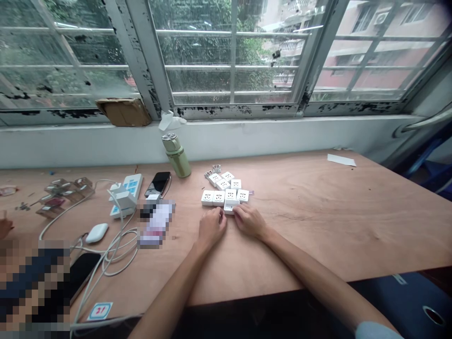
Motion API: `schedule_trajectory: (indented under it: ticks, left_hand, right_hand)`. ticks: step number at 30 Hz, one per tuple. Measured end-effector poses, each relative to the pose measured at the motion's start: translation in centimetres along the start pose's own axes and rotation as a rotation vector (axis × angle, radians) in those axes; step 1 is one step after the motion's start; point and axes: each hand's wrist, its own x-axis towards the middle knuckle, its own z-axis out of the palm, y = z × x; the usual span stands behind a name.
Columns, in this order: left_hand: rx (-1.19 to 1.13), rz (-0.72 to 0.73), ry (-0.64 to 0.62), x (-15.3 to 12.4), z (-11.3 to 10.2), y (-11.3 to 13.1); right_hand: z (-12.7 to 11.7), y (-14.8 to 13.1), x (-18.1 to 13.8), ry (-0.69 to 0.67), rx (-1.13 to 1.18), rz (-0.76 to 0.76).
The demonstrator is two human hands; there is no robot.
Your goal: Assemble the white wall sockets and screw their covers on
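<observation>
An open white plastic socket housing (231, 203) sits at the front of a group of white square sockets with dark slots. My right hand (250, 221) pinches the housing's right edge between thumb and fingers. Just left of it, my left hand (212, 225) rests on the table with its fingers curled together; whatever they hold, if anything, is hidden. Directly behind the housing is a row of sockets (218, 197). Farther back lie several more sockets (222, 184), and beyond them small metal-and-white pieces (216, 168). A thin purplish piece (251, 192) pokes out right of the row.
A green bottle (179, 160) stands near the wall. To the left are a phone (158, 183), a white power strip (133, 186) with chargers, tangled white cables (118, 252), an earbud case (96, 232) and clear boxes (60, 194). Another person's hand (4, 227) shows at the left edge.
</observation>
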Motion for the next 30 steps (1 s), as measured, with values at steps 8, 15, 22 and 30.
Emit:
schedule_trajectory:
  ticks: [8, 15, 22, 30]
  left_hand:
    - [-0.138, 0.057, 0.166, 1.8, -1.0, 0.0]
    - [0.019, -0.183, 0.239, 12.0, -2.9, -1.5]
    - [0.046, -0.451, 0.071, 18.4, -2.1, -4.5]
    - [-0.027, -0.517, -0.005, 20.1, -1.9, -5.8]
  right_hand:
    - [0.1, -0.1, 0.4, 0.134, -0.006, 0.013]
    - [0.7, -1.2, 1.4, 0.194, -0.032, 0.015]
    - [0.6, -1.3, 1.5, 0.175, -0.033, 0.01]
    - [0.9, -1.3, 1.5, 0.155, -0.073, -0.006]
